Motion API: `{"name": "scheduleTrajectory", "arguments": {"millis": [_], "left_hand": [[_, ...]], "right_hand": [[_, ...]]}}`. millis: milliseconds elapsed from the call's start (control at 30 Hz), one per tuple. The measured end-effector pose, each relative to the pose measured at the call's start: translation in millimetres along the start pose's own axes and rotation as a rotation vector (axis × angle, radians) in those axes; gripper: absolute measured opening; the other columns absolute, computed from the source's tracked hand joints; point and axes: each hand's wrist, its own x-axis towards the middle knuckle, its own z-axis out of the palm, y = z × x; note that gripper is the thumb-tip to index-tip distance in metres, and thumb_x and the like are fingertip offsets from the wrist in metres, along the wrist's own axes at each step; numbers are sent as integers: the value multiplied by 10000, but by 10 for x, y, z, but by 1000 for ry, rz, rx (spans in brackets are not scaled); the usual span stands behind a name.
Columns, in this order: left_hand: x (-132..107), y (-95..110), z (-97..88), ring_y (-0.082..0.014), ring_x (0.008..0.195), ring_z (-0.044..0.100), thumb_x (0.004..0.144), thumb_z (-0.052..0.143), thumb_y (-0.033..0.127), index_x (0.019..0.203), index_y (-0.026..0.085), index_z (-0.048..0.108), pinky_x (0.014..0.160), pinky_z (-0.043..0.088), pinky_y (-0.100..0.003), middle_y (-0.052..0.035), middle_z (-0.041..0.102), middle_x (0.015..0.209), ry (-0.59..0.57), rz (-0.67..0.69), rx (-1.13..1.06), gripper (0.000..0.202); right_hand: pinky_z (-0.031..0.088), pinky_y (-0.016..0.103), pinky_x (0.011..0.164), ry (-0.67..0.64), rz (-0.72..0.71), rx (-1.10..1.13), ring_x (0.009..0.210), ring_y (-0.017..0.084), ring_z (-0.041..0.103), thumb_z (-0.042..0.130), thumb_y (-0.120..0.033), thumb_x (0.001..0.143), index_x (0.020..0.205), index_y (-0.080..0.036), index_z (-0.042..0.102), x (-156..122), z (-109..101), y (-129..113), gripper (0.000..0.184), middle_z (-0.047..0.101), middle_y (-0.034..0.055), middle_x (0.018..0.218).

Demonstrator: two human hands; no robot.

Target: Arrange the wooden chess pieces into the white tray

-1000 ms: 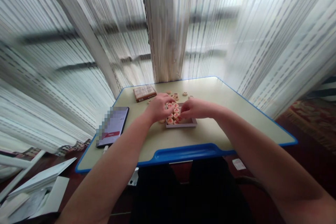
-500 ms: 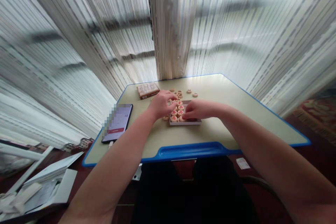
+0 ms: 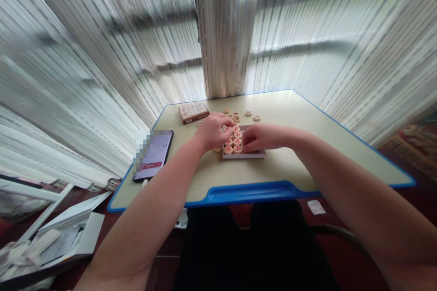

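The phone at centre left has a partly pixelated screen; the right hand hides the tray's right half; red marks on the round pieces are unreadably small; the left forearm and right forearm run off the bottom edge.

Pieces in tray on table, phone leftward, box and loose pieces behind
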Motion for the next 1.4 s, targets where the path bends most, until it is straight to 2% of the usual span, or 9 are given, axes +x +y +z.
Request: {"name": "scheduleTrajectory", "arguments": {"millis": [233,367,533,633,867,1067,1400], "left_hand": [[1,5,0,-192,886,575,749,554,221,811,165,699,852,455,-325,-55,663,863,1,7,5,167],[2,-11,0,-189,874,578,745,543,196,813,158,701,853,457,-325,-57,666,856,4,-3,-4,176],[14,-33,15,-192,886,577,734,523,172,816,168,709,853,463,-324,-51,668,857,-33,-27,7,203],[25,-57,34,-190,884,581,729,491,131,818,169,716,854,466,-321,-50,673,857,-35,-40,21,244],[39,-124,58,-183,857,593,737,445,95,797,165,724,844,470,-315,-46,693,843,4,-54,40,294],[37,-135,67,-183,855,594,729,444,92,807,158,723,847,473,-315,-49,699,858,-11,-65,51,297],[38,-137,59,-177,861,598,734,456,96,817,161,722,850,475,-310,-43,697,871,-27,-76,57,286]], "right_hand": [[367,222,520,28,-11,-29,580,117,541,631,-340,680,736,-190,687,29,12,37,170,666,-6,679],[362,220,521,47,10,-68,574,113,531,624,-283,665,721,-185,690,34,-10,51,130,655,-11,655],[352,231,542,255,81,-199,599,124,532,583,-198,661,728,-187,703,78,-32,63,139,659,-3,663],[358,236,566,318,86,-236,610,129,536,583,-214,678,768,-196,720,111,-19,66,165,668,0,675],[351,225,559,348,58,-239,573,116,511,597,-222,696,800,-200,733,147,8,87,172,663,-6,638],[360,221,556,347,11,-248,559,110,513,593,-215,700,803,-188,734,154,20,103,176,668,-3,638],[379,217,575,373,12,-210,598,115,548,595,-209,689,768,-186,729,132,-10,75,157,678,-4,676]]}}
